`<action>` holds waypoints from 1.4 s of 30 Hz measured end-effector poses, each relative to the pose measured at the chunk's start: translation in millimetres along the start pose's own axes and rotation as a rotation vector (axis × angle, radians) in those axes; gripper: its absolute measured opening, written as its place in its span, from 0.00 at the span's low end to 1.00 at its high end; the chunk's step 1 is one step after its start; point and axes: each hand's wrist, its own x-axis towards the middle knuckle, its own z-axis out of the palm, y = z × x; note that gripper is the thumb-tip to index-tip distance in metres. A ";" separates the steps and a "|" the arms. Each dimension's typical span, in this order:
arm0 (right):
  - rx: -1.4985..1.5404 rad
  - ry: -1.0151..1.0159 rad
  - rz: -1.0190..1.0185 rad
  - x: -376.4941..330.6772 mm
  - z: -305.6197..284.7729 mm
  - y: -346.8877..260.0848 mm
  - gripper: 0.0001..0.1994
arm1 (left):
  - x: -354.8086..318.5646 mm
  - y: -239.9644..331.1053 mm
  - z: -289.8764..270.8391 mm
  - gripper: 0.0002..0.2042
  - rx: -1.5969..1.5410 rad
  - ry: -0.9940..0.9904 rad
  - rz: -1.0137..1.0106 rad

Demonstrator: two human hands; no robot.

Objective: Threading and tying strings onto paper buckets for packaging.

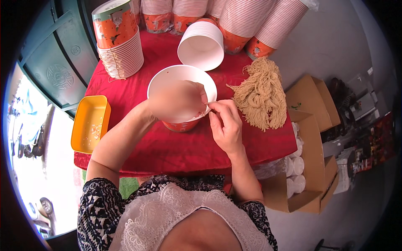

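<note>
Yellow tray: the yellow rectangular plastic tray (107,115) at the far left of the table holds scattered small pale bits; what they are is too small to tell.
Corded stack: the stack of upturned orange-and-green paper buckets (117,31) stands behind the tray, tan cords hanging over its white rims (121,52). Judging by those cords, this is the part already done, though a cord cannot be made out on every bucket.
Left hand: the left hand (176,100) reaches over the mouth of the bucket being worked. It is blurred, so whether it grips anything cannot be told.
Bucket in work: the round paper bucket, white inside and orange outside (180,126), sits on the red cloth (138,146) at the near middle, between the hands. A small dark hole shows in its far-left wall, with no cord visible through it; that side looks not yet done.
Tipped bucket: a white-lined paper bucket (201,50) lies on its side just behind, mouth toward the person, no cord visible on it.
Right hand: thumb and forefinger of the right hand (226,127) come together at the right rim, seemingly pinching a thin pale strand (209,103). This side appears to be under way.
Back stacks: nested orange paper buckets with white rims (247,21), some in clear plastic, line the back; showing no cords, they seem left to do.
Cord supply: a thick, loose bundle of tan cord (261,96) lies right of the right hand, plenty remaining.
</note>
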 end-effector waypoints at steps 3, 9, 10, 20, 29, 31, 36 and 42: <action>0.096 -0.045 0.064 -1.6 -0.3 2.7 0.11 | -0.8 1.3 0.5 0.04 0.029 0.001 0.005; 0.233 -0.058 0.266 2.5 -1.2 -13.5 0.07 | -0.6 -5.2 2.0 0.04 0.117 0.064 0.056; 0.252 -0.058 0.336 2.6 -0.4 -16.0 0.06 | -1.0 -3.8 2.2 0.04 0.121 0.070 0.062; 0.027 -0.040 0.245 9.9 4.3 -26.5 0.07 | 0.0 -6.3 3.0 0.04 0.101 0.095 0.082; 0.053 -0.047 0.333 9.4 5.0 -25.1 0.06 | 0.6 0.9 -2.3 0.06 0.134 0.023 0.068; 0.100 -0.053 0.390 9.3 5.0 -25.1 0.05 | -0.4 0.8 -3.6 0.06 0.140 0.018 0.079; 0.118 -0.041 0.395 8.1 6.9 -22.5 0.05 | -3.0 2.2 -1.7 0.07 0.288 0.033 0.130; 0.136 -0.030 0.405 7.5 8.9 -23.8 0.05 | -5.1 -5.8 7.1 0.06 0.351 0.150 0.280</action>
